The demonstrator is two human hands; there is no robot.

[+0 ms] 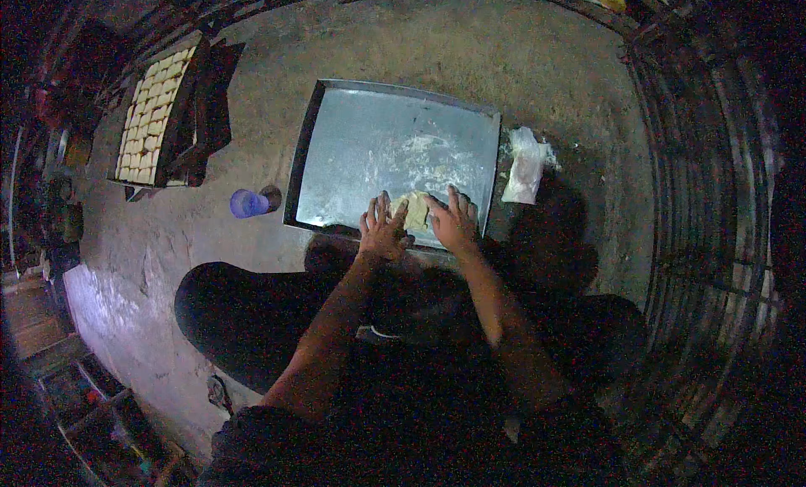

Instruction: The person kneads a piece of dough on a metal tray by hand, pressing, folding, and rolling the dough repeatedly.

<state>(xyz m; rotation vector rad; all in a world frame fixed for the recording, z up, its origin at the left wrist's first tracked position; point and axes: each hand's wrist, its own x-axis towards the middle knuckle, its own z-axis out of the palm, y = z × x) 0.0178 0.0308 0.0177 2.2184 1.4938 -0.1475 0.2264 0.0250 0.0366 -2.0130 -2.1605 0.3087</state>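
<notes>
A rough, dim concrete floor [520, 59] carries a flour-dusted metal tray [336, 151], with a tray of pale cut pieces [151, 117] well apart at the left, a blue cup [245, 203] just beside the metal tray and a clear plastic bag [525, 164] at its right edge. On the tray's near edge lies a pale lump of dough [416, 210], between the two hands. The left hand [382, 228] and right hand [454, 220] each lie flat with the grip released, fingers spread and pressing the dough's sides, forearms reaching up from the lower edge and converging.
</notes>
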